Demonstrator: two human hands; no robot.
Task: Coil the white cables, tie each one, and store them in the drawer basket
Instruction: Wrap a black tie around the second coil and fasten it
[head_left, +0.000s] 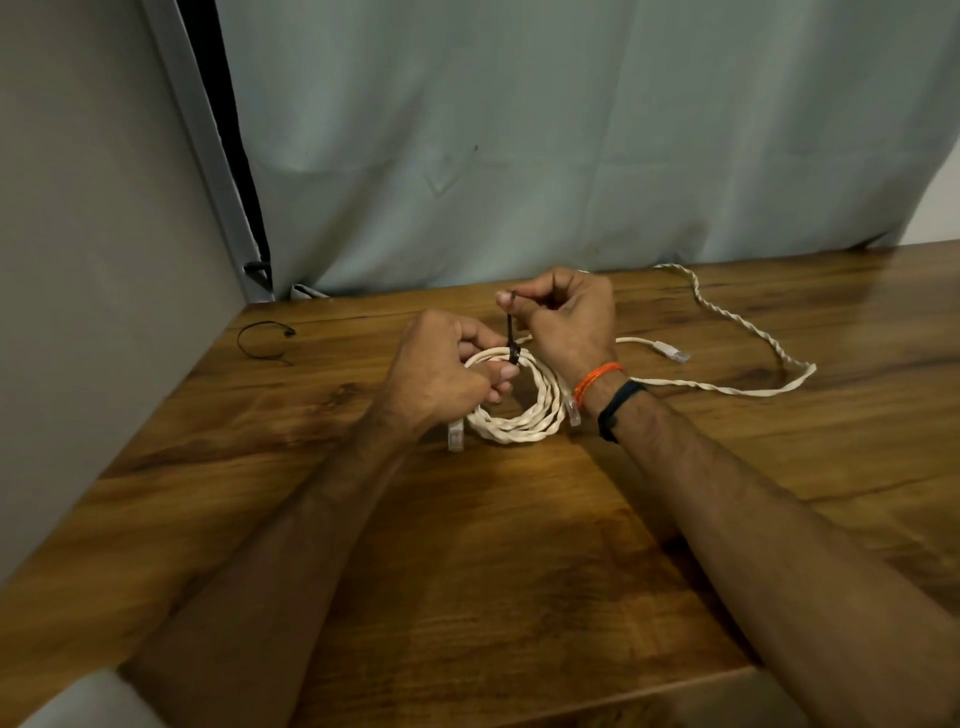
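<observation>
Item 1. Coiled white cable (519, 415), twisted weave, lying flat on the wooden worktop (467, 571) between my two wrists. Both clear plugs stick out at the near rim, one on each side.

Item 2. Black tie (511, 338), wrapped round the far side of the coil, its tail standing upright. I judge it mid-cinch, not yet snug.

Item 3. Left hand (441, 374), fingers curled on the coil right at the tie's head, thumb pressing beside it.

Item 4. Right hand (561, 317), pinching the top of the tail between thumb and forefinger, above the coil.

Item 5. Second white cable (748, 322), uncoiled, trailing across the right of the worktop, one plug (675, 355) just beyond my right wrist.

Item 6. Spare black tie (262, 340), looped, well apart at far left.

Item 7. Drawer basket: not in view.

Risks noted:
- The tail could slip from my right pinch if I pull hard, since the grip is at its very end.
- If my left hand eases, the loops may spring apart and the tie would catch only some strands.
- Over-tightening may kink the twisted cable.
- My right forearm lies across the loose cable's run; a pull could drag that cable or its plug into the coil.
</observation>
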